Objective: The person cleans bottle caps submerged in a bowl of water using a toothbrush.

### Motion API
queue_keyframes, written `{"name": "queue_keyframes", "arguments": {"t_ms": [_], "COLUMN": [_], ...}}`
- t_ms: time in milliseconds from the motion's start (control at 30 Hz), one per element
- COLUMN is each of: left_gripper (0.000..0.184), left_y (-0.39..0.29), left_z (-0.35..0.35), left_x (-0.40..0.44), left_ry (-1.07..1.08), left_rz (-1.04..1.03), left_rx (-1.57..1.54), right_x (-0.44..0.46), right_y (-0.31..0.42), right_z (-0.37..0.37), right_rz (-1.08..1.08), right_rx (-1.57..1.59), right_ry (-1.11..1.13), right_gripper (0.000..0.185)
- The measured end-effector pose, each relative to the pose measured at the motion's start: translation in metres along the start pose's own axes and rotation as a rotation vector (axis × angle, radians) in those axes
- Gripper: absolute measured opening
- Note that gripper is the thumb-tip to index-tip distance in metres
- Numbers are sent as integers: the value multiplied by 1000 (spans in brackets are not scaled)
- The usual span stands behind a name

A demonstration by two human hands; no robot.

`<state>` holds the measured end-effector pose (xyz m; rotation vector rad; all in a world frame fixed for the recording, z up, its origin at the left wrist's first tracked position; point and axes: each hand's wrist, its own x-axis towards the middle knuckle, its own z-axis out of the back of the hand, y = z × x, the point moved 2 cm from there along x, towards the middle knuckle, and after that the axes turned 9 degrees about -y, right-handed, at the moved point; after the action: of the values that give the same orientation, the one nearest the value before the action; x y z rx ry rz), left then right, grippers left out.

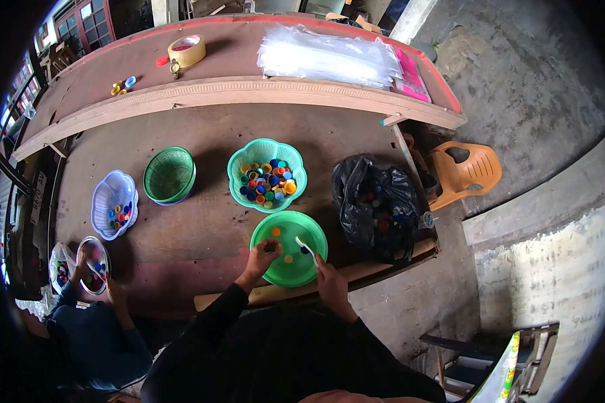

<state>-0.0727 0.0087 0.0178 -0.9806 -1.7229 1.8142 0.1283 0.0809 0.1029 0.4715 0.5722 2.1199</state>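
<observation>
A round green basin [290, 279] stands at the table's near edge, in front of me. In it lie an orange bottle cap [275, 232], a yellowish cap [288, 258] and a dark cap [304, 250]. My left hand [261, 260] is over the basin's left side, its fingers pinched around something small and dark that I cannot make out. From the right, my right hand [330, 285] grips a slim white toothbrush [307, 244], which slants into the basin. Beyond the basin, a turquoise basket [236, 163] holds many coloured bottle caps.
A black plastic bag [351, 195] of caps is right of the basin. Leftward stand a green basket [170, 176] and a lilac basket [103, 201] with caps. A co-worker [97, 336] handles a bowl at far left. The raised shelf carries tape [193, 54] and clear plastic bags [323, 57].
</observation>
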Motion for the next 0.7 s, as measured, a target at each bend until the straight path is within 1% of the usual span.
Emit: {"name": "queue_keyframes", "arguments": {"t_ms": [33, 67, 100, 133, 167, 200, 233, 300, 433, 500, 567, 600, 633, 667, 700], "left_gripper": [27, 27, 25, 23, 23, 20, 17, 14, 7, 20, 25, 25, 30, 36, 36], "left_y": [-3, -2, -2, -3, -3, -6, -9, -11, -36, -70, -99, -110, -119, -126, -121], "left_z": [0, 0, -1, -2, -3, -4, -5, -9, -8, -2, 3, 3, 4, 4, 2], "left_x": [2, 2, 2, 3, 3, 1, -1, 0, 32, 56, 78, 86, 92, 93, 94], "left_ry": [-24, -22, -34, -48, -54, -49, -40, -16, -8, -22, -187, -188, -223, -259, -258], "left_rz": [-112, -114, -197, -279, -280, -316, -351, -357, -390, -479, -680, -684, -779, -876, -881], "left_rx": [143, 141, 180, 219, 215, 276, 342, 339, 349, 294, 435, 434, 442, 449, 449], "right_x": [-5, -14, -21, -26, -29, -32, -35, -39, -38, -36, -32, -31, -32, -34, -36], "right_y": [-7, -18, -26, -31, -36, -38, -41, -43, -38, -40, -38, -37, -38, -39, -40], "right_z": [2, 0, -2, -4, -5, -5, -8, -12, -9, -9, -7, -7, -8, -9, -11], "right_rz": [0, -56, -111, -108, -110, -115, -118, -132, -153, -185, -215, -246, -245, -202, -160], "right_rx": [-1, -122, -243, -247, -184, -118, -116, -237, -166, -86, -91, -99, -99, -74, -48], "right_ry": [-3, 153, 309, 308, 236, 168, 171, 279, 284, 276, 284, 293, 290, 220, 149], "right_gripper": [38, 39, 39, 39, 40, 40, 40, 38, 38, 38, 38, 38, 38, 35, 33]}}
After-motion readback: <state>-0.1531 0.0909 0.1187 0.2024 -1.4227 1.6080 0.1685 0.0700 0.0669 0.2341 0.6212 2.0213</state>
